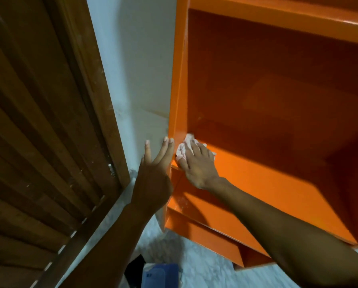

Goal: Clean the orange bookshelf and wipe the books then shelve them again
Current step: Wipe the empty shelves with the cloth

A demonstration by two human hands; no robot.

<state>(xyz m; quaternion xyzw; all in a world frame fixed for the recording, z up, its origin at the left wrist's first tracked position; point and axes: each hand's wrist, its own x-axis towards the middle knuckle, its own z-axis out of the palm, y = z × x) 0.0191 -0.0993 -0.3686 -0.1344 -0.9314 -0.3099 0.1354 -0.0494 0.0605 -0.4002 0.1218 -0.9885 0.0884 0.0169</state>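
Shelf-cleaning step in hand: a pale cloth (184, 145) is pressed by the flat right hand (196, 165) into the front-left corner of the orange bookshelf (277, 183); the left hand (153, 175), fingers spread, is braced on its outer side panel. A sweep rightward along the board looks called for next. No books are seen; a wooden door (38, 121) and a blue object (161, 275) lie left and below, nothing blocking.

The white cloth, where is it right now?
In the head view, the white cloth lies under the right hand, pressed into the front left corner of the orange bookshelf, beside the left hand.
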